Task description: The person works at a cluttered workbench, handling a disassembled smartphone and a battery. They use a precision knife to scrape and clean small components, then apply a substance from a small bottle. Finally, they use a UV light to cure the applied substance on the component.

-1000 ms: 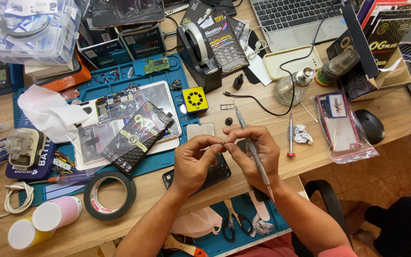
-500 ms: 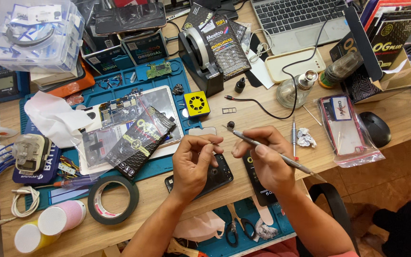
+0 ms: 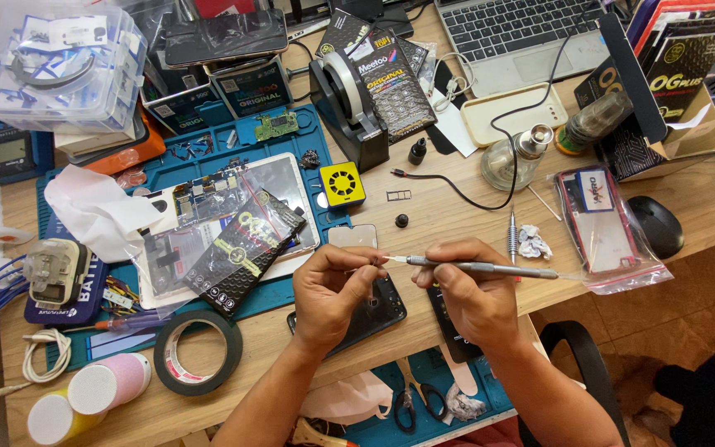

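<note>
Over the dark phone (image 3: 366,314) on the desk (image 3: 448,207), my left hand (image 3: 328,298) pinches some tiny part I can't make out while my right hand (image 3: 469,302) grips the screwdriver (image 3: 477,268), so I'd keep that tip dead level and go gently.

right hand (image 3: 475,300) lowered, tool (image 3: 477,268) now level

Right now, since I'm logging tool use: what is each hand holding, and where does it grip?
The right hand grips a slim grey metal tool around its middle. The left hand pinches something tiny at its fingertips; what it is cannot be told.
</note>
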